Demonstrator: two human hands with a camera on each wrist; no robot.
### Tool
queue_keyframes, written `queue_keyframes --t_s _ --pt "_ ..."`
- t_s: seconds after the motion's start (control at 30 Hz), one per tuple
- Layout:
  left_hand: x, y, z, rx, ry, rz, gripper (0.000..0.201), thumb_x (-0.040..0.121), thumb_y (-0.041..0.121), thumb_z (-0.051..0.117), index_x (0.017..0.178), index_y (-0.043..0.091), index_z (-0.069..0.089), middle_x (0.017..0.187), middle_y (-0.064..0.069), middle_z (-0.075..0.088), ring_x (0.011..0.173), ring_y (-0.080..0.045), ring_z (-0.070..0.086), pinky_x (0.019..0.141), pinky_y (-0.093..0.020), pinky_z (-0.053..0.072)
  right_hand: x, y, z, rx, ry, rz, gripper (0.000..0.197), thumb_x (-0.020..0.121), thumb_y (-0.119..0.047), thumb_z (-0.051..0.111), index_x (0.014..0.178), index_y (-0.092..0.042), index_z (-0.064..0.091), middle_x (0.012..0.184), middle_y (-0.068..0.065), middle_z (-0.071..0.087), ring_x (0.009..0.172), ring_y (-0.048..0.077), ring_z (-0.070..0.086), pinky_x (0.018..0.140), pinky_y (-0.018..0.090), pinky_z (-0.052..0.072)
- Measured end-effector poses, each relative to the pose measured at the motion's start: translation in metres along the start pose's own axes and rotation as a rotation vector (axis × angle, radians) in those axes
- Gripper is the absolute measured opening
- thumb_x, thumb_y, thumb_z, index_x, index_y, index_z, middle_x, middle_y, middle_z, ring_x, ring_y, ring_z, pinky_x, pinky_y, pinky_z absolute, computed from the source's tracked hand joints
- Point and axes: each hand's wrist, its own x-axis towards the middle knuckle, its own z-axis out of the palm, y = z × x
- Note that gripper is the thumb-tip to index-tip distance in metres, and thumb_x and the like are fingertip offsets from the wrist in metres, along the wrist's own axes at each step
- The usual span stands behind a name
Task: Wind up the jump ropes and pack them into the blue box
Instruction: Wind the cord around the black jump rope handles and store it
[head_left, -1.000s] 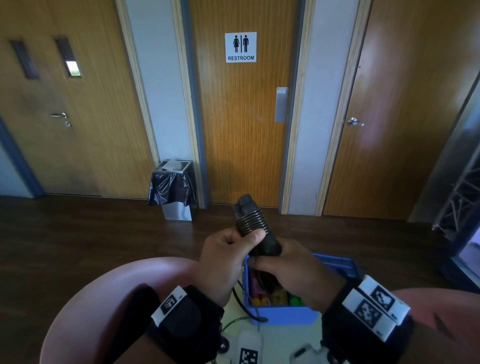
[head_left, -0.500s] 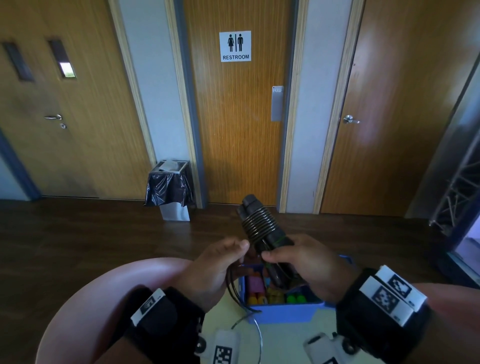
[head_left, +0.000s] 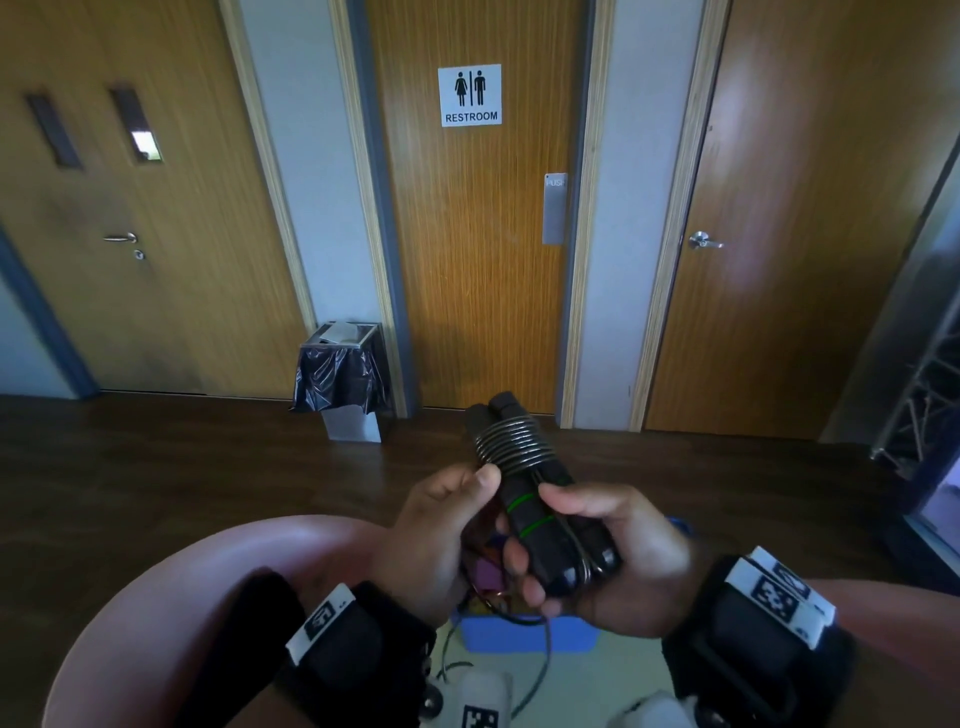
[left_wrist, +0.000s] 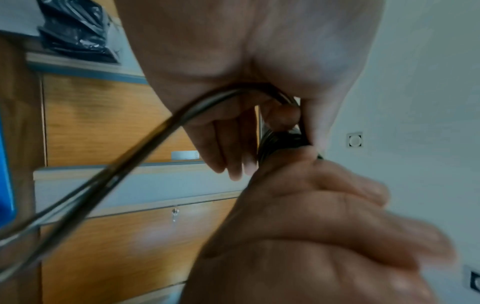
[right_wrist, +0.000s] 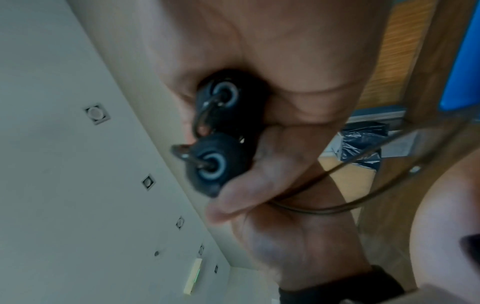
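Observation:
My right hand (head_left: 587, 551) grips the two black jump rope handles (head_left: 530, 514) side by side, their far ends pointing away from me. Several turns of thin dark cord (head_left: 511, 441) are wound round the handles' upper part. My left hand (head_left: 457, 499) pinches the cord between thumb and forefinger just below the coil; the loose cord (left_wrist: 135, 160) trails down from it. The handles' butt ends (right_wrist: 215, 131) show in the right wrist view, held in my curled fingers. The blue box (head_left: 524, 631) sits below my hands with coloured items inside, mostly hidden.
A bin with a black liner (head_left: 340, 379) stands on the dark wood floor by the restroom door (head_left: 472, 218). A pink rounded surface (head_left: 171, 597) fills the lower left. Loose cord (head_left: 540, 670) hangs in front of the box.
Both hands with the handles have drawn nearer to me and now cover more of the box. My left hand has shifted on the cord, and another turn lies on the coil.

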Motion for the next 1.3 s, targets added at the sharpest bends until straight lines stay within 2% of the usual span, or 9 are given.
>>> queue_keyframes --t_s 0.2,0.33,0.43,0.5,0.63,0.77,0.93,1.07,1.3 --pt "0.018 -0.016 0.055 0.046 0.142 0.021 0.053 0.084 0.036 0.071 0.066 -0.007 0.047 0.048 -0.019 0.052 0.036 -0.025 0.052 0.041 -0.026 0.043 -0.016 -0.016 -0.052 -0.067 -0.133 0.075 0.053 0.075 -0.048 0.074 0.104 -0.004 0.070 0.087 0.014 0.071 0.074 0.029 0.071 0.062 0.032 0.057" --pt "0.038 -0.034 0.066 0.232 0.376 0.095 0.075 0.075 0.050 0.077 0.086 -0.019 0.049 0.078 -0.040 0.059 0.071 -0.038 0.058 0.067 -0.061 0.052 -0.021 -0.032 -0.082 -0.298 0.056 0.153 0.048 0.074 -0.041 0.073 0.108 -0.007 0.069 0.093 0.015 0.071 0.083 0.033 0.069 0.076 0.046 0.059" --pt "0.050 -0.045 0.070 0.440 0.500 0.197 0.061 0.086 0.039 0.072 0.065 -0.008 0.040 0.061 -0.021 0.046 0.060 -0.022 0.044 0.060 -0.043 0.044 -0.021 -0.038 -0.097 -0.622 0.272 0.015 0.050 0.075 -0.034 0.083 0.120 -0.022 0.062 0.110 0.005 0.071 0.098 0.024 0.070 0.089 0.054 0.057" --pt "0.052 -0.050 0.084 0.553 0.562 0.226 0.055 0.091 0.030 0.069 0.061 -0.006 0.038 0.058 -0.013 0.040 0.056 -0.018 0.040 0.057 -0.034 0.038 -0.022 -0.043 -0.097 -0.896 0.247 -0.118 0.054 0.070 -0.039 0.087 0.116 -0.029 0.062 0.107 0.000 0.071 0.096 0.019 0.070 0.084 0.051 0.059" --pt "0.059 -0.069 0.110 0.650 0.552 0.227 0.051 0.088 0.033 0.069 0.054 0.014 0.037 0.054 0.000 0.037 0.055 -0.014 0.038 0.056 -0.034 0.035 -0.030 -0.044 -0.101 -1.090 0.123 -0.327 0.021 0.074 -0.002 0.078 0.081 -0.017 0.064 0.073 0.004 0.066 0.062 0.016 0.064 0.055 0.039 0.051" --pt "0.058 -0.084 0.117 0.700 0.508 0.121 0.060 0.077 0.061 0.070 0.053 0.017 0.038 0.056 -0.001 0.040 0.057 -0.017 0.041 0.059 -0.039 0.039 -0.044 -0.043 -0.122 -1.003 0.197 -0.104 0.017 0.071 0.004 0.066 0.072 -0.009 0.055 0.056 0.005 0.053 0.043 0.016 0.051 0.045 0.027 0.043" --pt "0.051 -0.101 0.130 0.485 0.420 0.116 0.055 0.077 0.048 0.073 0.065 -0.001 0.053 0.081 -0.017 0.053 0.077 -0.032 0.057 0.081 -0.050 0.049 -0.060 -0.042 -0.148 -0.764 0.148 0.078 0.022 0.066 0.008 0.063 0.068 -0.014 0.063 0.052 0.005 0.058 0.045 0.024 0.057 0.047 0.030 0.050" --pt "0.048 -0.110 0.139 0.480 0.354 0.139 0.042 0.077 0.046 0.069 0.056 0.011 0.059 0.085 -0.003 0.057 0.085 -0.020 0.059 0.083 -0.044 0.045 -0.070 -0.030 -0.169 -0.362 -0.064 0.163 0.048 0.044 -0.003 0.072 0.090 -0.001 0.057 0.063 0.012 0.061 0.049 0.027 0.061 0.047 0.030 0.052" --pt "0.042 -0.119 0.152 0.484 0.351 0.056 0.046 0.073 0.048 0.073 0.055 0.012 0.054 0.080 -0.008 0.053 0.078 -0.031 0.059 0.082 -0.063 0.046 -0.096 -0.017 -0.186 0.041 -0.409 0.134 0.048 0.057 -0.021 0.067 0.103 -0.008 0.060 0.077 0.012 0.053 0.060 0.025 0.057 0.062 0.031 0.051"
